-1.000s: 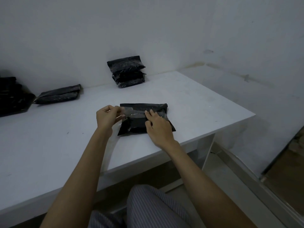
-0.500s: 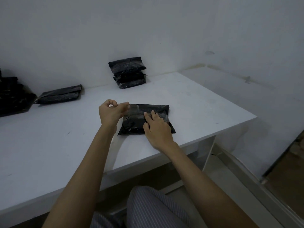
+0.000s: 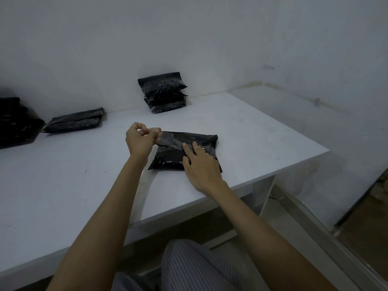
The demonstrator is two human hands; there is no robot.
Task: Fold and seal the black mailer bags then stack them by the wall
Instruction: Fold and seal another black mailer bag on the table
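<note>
Mailer bag (image 3: 168,159) lay flat near the table's (image 3: 262,133) front edge, its long axis running left to right in front of the person. Right hand (image 3: 199,164) pressed down on its middle with fingers spread. Left hand (image 3: 140,139) pinched a pale strip (image 3: 168,141) at the bag's upper-left corner, apparently the seal liner, so any pull would run leftward, away from the pressing hand. Beyond, a stack of sealed bags (image 3: 163,95) stood against the wall (image 3: 189,38). No writing was legible.
</note>
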